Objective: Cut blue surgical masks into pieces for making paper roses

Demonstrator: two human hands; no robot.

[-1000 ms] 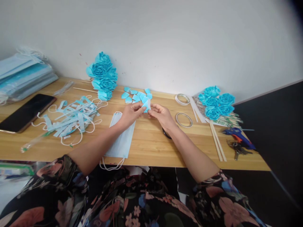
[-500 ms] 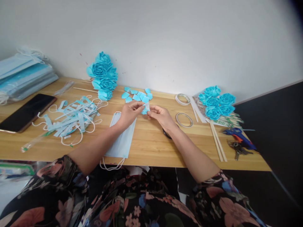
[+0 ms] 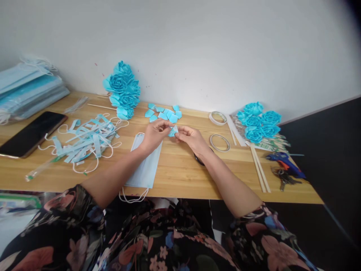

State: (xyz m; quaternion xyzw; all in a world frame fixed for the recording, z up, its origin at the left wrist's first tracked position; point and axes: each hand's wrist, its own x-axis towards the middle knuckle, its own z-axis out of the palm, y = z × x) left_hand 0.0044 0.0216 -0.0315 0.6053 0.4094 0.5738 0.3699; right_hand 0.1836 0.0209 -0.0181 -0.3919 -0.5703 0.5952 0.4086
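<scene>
Between my two hands is a small light-blue petal piece (image 3: pixel 173 131), with a whitish layer showing on its upper right. My left hand (image 3: pixel 156 134) pinches its left side, and my right hand (image 3: pixel 189 137) grips its right edge between thumb and fingers. Just behind the hands lies a group of cut blue pieces (image 3: pixel 166 113). A pale blue face mask (image 3: pixel 145 165) rests flat beneath my left wrist, its ear loops hanging at the table's front edge. Something black and rounded (image 3: pixel 199 159) is partly hidden under my right wrist.
Left are a phone (image 3: pixel 33 133), mask scraps with loops (image 3: pixel 90 141) and stacked masks (image 3: pixel 28 90). Blue fabric roses (image 3: pixel 122 88) stand behind; more roses (image 3: pixel 258 121) lie right. Tape rolls (image 3: pixel 219 143), wooden sticks (image 3: pixel 259 169), a blue glue gun (image 3: pixel 286 164) and keys (image 3: pixel 284 178) occupy the right side.
The whitish flap that stood up from the petal piece now lies lower and folded over toward the blue part. Both hands have stayed in nearly the same place.
</scene>
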